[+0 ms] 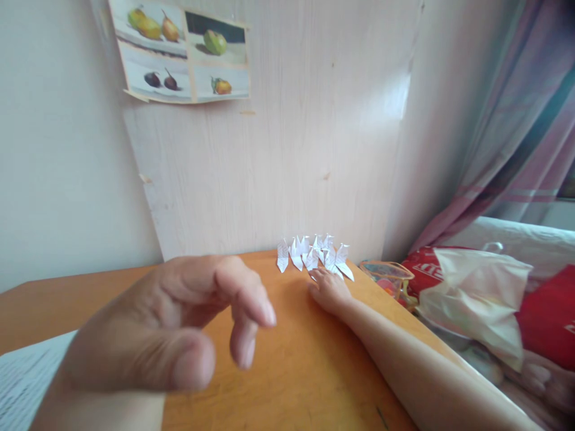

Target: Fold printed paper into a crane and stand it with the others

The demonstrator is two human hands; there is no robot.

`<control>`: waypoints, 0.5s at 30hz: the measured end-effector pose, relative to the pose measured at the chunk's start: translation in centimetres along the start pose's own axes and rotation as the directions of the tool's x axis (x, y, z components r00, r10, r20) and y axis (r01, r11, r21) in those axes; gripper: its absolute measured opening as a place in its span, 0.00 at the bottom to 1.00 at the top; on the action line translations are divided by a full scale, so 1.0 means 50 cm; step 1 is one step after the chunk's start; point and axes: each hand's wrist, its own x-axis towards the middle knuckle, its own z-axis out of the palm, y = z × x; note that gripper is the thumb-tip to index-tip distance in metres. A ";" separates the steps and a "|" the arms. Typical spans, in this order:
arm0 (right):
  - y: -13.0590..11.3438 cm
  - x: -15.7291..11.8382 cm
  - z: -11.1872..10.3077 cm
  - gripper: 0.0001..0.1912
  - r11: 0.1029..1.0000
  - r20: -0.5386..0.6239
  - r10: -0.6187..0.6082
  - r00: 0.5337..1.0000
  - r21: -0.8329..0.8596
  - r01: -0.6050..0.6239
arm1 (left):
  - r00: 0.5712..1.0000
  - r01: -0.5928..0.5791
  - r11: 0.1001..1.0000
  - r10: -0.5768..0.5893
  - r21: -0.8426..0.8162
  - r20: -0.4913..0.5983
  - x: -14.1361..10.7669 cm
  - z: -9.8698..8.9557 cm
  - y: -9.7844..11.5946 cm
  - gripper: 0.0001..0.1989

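Pale wood-grained board (278, 149) behind an orange-brown table (287, 383).

Left hand (148, 323): fingers loosely curled, thumb apart from them with an open gap between; raised near the camera, wrist at the lower left, outline slightly blurred.

Right hand (332, 291): palm down, low at the table's far end, fingers extended forward; forearm running diagonally from the lower right, cut off by the frame. Fingertips at the front of the paper figures (311, 257); whether they pinch one, cannot tell.

Paper figures: white, folded, faintly lined or marked, with upright pointed parts and small tips; clustered on the table near the board. Several overlap, and the hand covers part of the front ones; exact count unclear.

Printed sheet (31, 377): left edge, partly behind the left hand, text illegible.

Fruit pictures (184, 54): four panels on the board, top cropped.

Right side: orange-rimmed container (387, 272), contents indistinct; cream bag (476, 293) between red areas; pinkish curtain (503, 120) above.
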 end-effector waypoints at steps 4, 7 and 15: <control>0.002 -0.006 -0.007 0.20 0.998 0.112 -0.018 0.994 -0.054 0.024 | 0.979 0.057 0.998 -0.056 0.004 0.196 0.154 0.023 0.029 0.18; -0.013 -0.014 -0.023 0.21 0.995 0.180 0.000 0.984 -0.102 0.019 | 0.976 0.131 0.991 -0.130 0.011 0.173 0.187 0.042 -0.006 0.14; -0.118 -0.078 -0.096 0.23 0.977 0.315 -0.060 0.947 -0.175 0.120 | 0.932 0.362 0.925 -0.358 0.112 -0.053 0.211 0.079 -0.169 0.12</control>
